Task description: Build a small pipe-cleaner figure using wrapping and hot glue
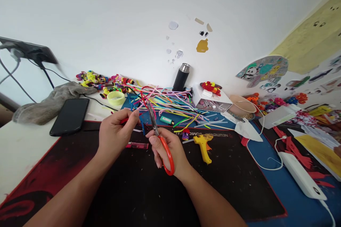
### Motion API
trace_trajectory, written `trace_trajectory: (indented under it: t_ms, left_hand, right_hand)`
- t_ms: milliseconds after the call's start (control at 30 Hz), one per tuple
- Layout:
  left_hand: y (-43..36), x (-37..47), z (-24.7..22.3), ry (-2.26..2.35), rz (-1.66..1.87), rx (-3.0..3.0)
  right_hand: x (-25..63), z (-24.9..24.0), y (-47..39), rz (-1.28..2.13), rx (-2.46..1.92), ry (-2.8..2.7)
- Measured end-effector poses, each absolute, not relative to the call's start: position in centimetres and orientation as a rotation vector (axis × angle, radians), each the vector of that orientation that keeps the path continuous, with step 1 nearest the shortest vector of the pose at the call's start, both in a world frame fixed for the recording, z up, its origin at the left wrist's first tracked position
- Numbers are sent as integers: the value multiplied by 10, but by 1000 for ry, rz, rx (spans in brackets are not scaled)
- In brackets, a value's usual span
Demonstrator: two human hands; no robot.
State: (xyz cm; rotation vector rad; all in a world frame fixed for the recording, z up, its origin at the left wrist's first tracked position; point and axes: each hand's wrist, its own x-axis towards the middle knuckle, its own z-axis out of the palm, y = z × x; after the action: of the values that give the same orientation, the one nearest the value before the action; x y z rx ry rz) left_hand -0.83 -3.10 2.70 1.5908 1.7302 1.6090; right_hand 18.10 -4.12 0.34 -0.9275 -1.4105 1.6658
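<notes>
My right hand (pixel 170 149) is closed around the red handles of a pair of scissors (pixel 153 117), whose metal blades point up and away from me. My left hand (pixel 117 129) is closed in a pinch beside the blades. Between its thumb and fingers is a red pipe cleaner (pixel 124 121), mostly hidden by the hand. Behind the scissor tips lies a loose heap of pipe cleaners (pixel 167 99) in many colours. A red utility knife (pixel 137 145) rests on the black mat (pixel 128 191) under my hands.
Right of my hands lies a yellow glue gun (pixel 204 147). A green lighter (pixel 167 120) and a black thermos (pixel 181 77) are farther back. At left are a black phone (pixel 69 117), a grey cloth (pixel 50 101) and a yellow-green bowl (pixel 116 98). A white power strip (pixel 302 175) lies right.
</notes>
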Motion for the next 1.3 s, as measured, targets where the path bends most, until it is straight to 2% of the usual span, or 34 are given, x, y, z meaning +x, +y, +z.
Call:
trace_trajectory:
  t_ms: [867, 1300]
  left_hand:
    - [-28, -12, 26, 1724, 1709, 1433]
    - [-24, -14, 24, 1760, 1758, 1295]
  right_hand:
    - [182, -1, -40, 1756, -864, -1427]
    - [183, -25, -40, 1931, -771, -1470]
